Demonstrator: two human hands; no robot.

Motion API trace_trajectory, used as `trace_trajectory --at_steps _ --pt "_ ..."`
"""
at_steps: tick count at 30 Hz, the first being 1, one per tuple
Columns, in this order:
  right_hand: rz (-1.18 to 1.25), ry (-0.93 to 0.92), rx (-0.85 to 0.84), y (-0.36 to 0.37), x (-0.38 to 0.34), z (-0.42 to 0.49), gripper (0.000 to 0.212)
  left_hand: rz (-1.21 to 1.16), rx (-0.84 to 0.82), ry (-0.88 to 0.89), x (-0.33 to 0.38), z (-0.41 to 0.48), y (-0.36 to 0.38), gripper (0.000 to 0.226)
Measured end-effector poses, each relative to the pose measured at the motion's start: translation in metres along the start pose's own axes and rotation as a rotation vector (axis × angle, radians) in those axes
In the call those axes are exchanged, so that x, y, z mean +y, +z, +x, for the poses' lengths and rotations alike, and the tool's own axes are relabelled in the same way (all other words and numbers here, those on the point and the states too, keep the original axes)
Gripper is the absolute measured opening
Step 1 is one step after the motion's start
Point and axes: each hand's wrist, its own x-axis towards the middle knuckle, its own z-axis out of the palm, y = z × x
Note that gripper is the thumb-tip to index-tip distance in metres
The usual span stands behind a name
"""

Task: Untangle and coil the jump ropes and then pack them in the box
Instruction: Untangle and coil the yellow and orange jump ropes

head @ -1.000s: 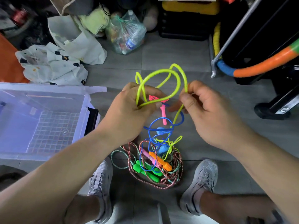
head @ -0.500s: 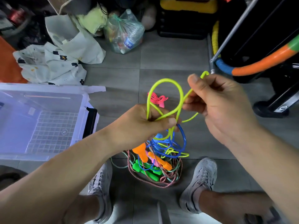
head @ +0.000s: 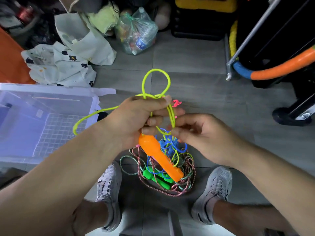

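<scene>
The left hand (head: 136,120) has its grip clamped on gathered loops of the yellow rope (head: 156,70). One loop stands up and away above the knuckles, and a loose tail runs left over the corner of the box (head: 42,87). The right hand (head: 204,138), just beside it, has thumb and forefinger together, pinching a strand of the same rope below the left fingers. The orange handle (head: 160,157) sticks out from under the left hand. Its long axis runs diagonally and its free end points down and right toward the right shoe (head: 214,189); whether the palm holds it I cannot tell. Beneath, on the floor (head: 213,103) between the shoes, lies the pile (head: 185,186) of tangled blue and braided ropes with green handles (head: 153,176) in it. The clear box sits open on the floor at left. A bottle (head: 141,43) in a plastic bag carries a blue label, and the left shoe's tongue has lettering, both too small to read.
</scene>
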Motion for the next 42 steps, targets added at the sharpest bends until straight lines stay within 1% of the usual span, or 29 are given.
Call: trace_trajectory --at_steps 2,4,6,7,9,11,12,13,14,16,17,19,20,21,23,24,27,28,31,32,34,36,37,38,41,42 --pt "-0.07 0.018 -0.028 -0.004 -0.002 0.004 0.013 0.0 0.002 -0.013 0.001 0.001 -0.004 0.01" --pt "-0.022 0.015 -0.005 -0.009 -0.003 0.005 0.006 0.067 0.055 0.01 0.001 0.004 -0.01 0.013" --pt "0.035 -0.018 0.093 -0.014 -0.006 0.004 0.015 0.175 0.123 0.026 -0.001 0.007 -0.016 0.021" --pt "0.098 -0.026 0.147 -0.015 -0.008 0.004 0.017 0.231 0.132 0.016 -0.003 0.008 -0.017 0.026" --pt "0.29 -0.017 0.238 -0.017 -0.016 0.003 0.016 0.304 0.07 -0.016 -0.009 0.007 -0.015 0.03" --pt "0.474 0.003 0.312 -0.02 -0.023 0.005 0.012 0.358 -0.056 -0.026 -0.017 0.002 -0.008 0.029" --pt "0.528 0.016 0.352 -0.022 -0.025 0.007 0.015 0.394 -0.121 -0.018 -0.02 -0.001 -0.002 0.025" --pt "0.57 0.028 0.39 -0.024 -0.026 0.009 0.019 0.424 -0.18 -0.003 -0.022 -0.004 0.002 0.019" --pt "0.596 0.044 0.427 -0.026 -0.027 0.011 0.023 0.431 -0.237 0.006 -0.023 -0.006 0.006 0.019" --pt "0.612 0.061 0.489 -0.029 -0.028 0.013 0.027 0.442 -0.316 0.025 -0.024 -0.01 0.009 0.029" --pt "0.615 0.061 0.511 -0.03 -0.027 0.012 0.028 0.446 -0.329 0.036 -0.024 -0.01 0.01 0.031" --pt "0.606 0.069 0.514 -0.031 -0.025 0.011 0.028 0.436 -0.28 0.056 -0.024 -0.008 0.009 0.024" --pt "0.58 0.095 0.484 -0.031 -0.023 0.01 0.03 0.425 -0.237 0.056 -0.024 -0.006 0.007 0.019" --pt "0.536 0.137 0.43 -0.03 -0.021 0.009 0.035 0.412 -0.201 0.051 -0.024 -0.003 0.007 0.019" --pt "0.436 0.205 0.322 -0.025 -0.015 0.008 0.046 0.385 -0.152 0.042 -0.024 0.002 0.005 0.029" --pt "0.386 0.213 0.305 -0.023 -0.012 0.007 0.047 0.381 -0.127 0.049 -0.024 0.003 0.006 0.03" --pt "0.257 0.161 0.356 -0.019 -0.007 0.004 0.04 0.385 -0.044 0.075 -0.022 0.008 0.002 0.02" --pt "0.242 0.14 0.343 -0.019 -0.005 0.003 0.037 0.372 -0.033 0.086 -0.022 0.009 0.0 0.017" --pt "0.074 0.046 0.251 -0.018 -0.001 0.002 0.023 0.305 -0.004 0.147 -0.019 0.009 -0.004 0.02" --pt "0.024 0.017 0.246 -0.017 0.001 0.003 0.024 0.273 0.026 0.153 -0.016 0.009 -0.005 0.022" --pt "0.019 -0.03 0.22 -0.015 0.0 0.003 0.029 0.219 0.084 0.154 -0.01 0.009 -0.009 0.019" --pt "0.007 -0.038 0.105 -0.013 0.0 0.001 0.022 0.178 0.117 0.157 -0.003 0.009 -0.014 0.016" --pt "-0.061 -0.011 0.019 -0.013 0.003 0.0 0.015 0.164 0.129 0.158 0.001 0.01 -0.017 0.016" --pt "-0.187 0.015 -0.065 -0.013 0.007 0.0 0.011 0.142 0.136 0.156 0.004 0.009 -0.018 0.015" --pt "-0.731 0.056 -0.263 -0.01 0.022 -0.001 0.004 0.022 0.121 0.141 0.013 0.005 -0.021 0.014" --pt "-0.838 0.046 -0.276 -0.008 0.026 -0.001 0.003 -0.016 0.114 0.136 0.016 0.003 -0.021 0.013"
